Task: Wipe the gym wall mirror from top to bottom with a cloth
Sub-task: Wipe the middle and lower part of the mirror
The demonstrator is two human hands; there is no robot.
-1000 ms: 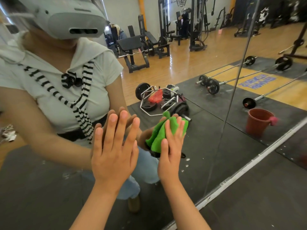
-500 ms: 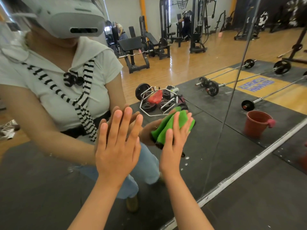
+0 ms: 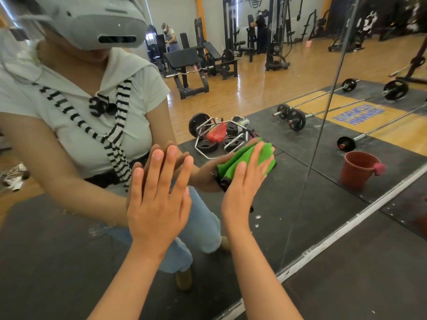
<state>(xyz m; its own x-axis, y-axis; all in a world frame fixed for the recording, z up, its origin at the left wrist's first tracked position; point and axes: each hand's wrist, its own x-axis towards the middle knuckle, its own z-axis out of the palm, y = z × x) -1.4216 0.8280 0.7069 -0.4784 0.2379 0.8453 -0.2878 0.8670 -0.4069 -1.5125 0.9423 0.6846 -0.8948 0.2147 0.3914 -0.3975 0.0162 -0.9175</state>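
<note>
Shifted slightly up and rightward across the mirror (image 3: 300, 204) since a second ago, green cloth (image 3: 231, 165) pressed flat under the straight-fingered right hand (image 3: 242, 190) for full wiping contact, left hand (image 3: 157, 199) spread open on the mirror alongside, probably bracing.

Your left hand (image 3: 157, 199) lies flat on the mirror (image 3: 298, 204) just left of the green cloth (image 3: 245, 159), blocking a sweep that way. To the right, bare glass runs to the vertical seam (image 3: 323, 125). Below, it is free down to the metal trim (image 3: 346, 229) at the floor.
</note>
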